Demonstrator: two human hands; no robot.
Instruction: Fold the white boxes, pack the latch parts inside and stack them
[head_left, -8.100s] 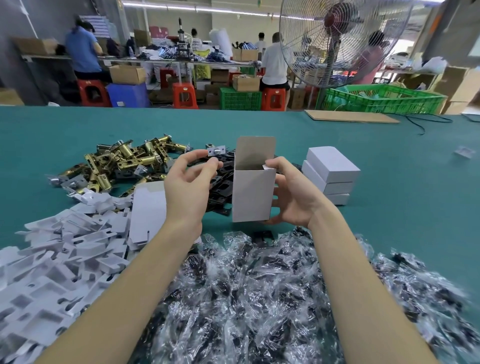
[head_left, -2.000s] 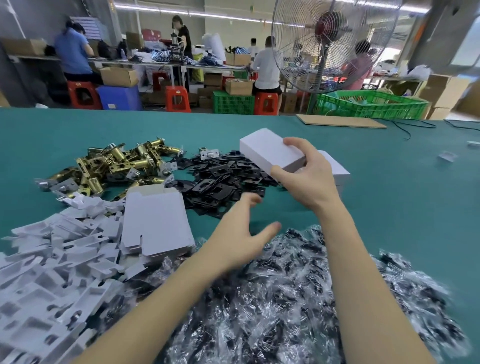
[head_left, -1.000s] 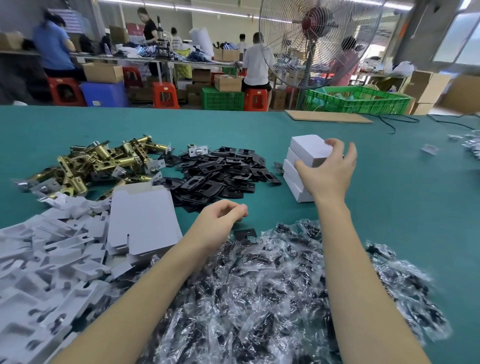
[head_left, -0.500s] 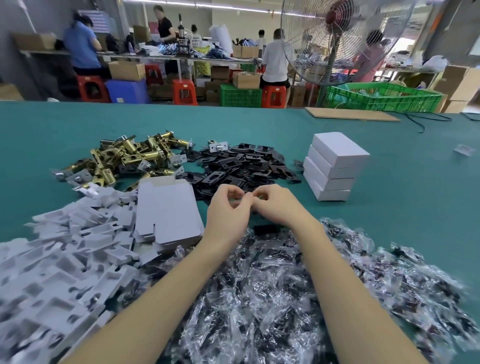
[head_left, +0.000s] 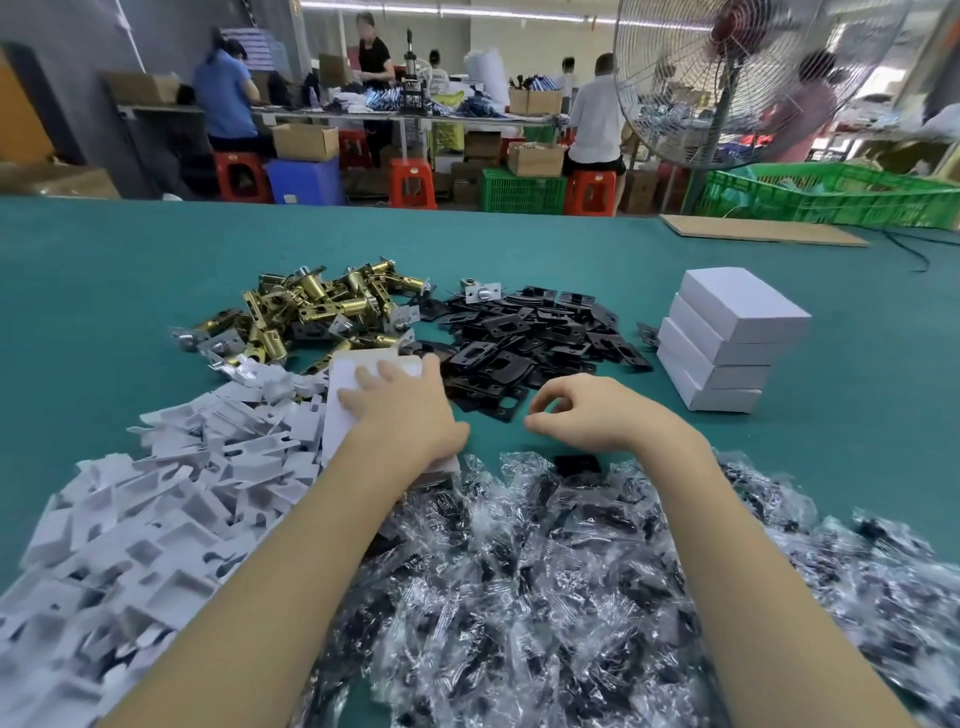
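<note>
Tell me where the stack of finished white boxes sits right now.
In the head view, the stack of white boxes stands on the green table to the person's right, just right of the pile of black plates and beyond the right hand.

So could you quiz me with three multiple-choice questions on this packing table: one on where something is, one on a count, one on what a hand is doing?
1. Where is the stack of closed white boxes?
A. Right of the black plates
B. On the brass latches
C. In the green crate

2. How many boxes are in that stack?
A. Two
B. Four
C. Six

3. What is the left hand doing?
A. Lifting a latch
B. Resting on the flat white box blanks
C. Holding a closed box

Answers:
1 A, it stands on the green table just right of the plates.
2 B, four layers show.
3 B, its fingers lie spread on the blanks.
</note>
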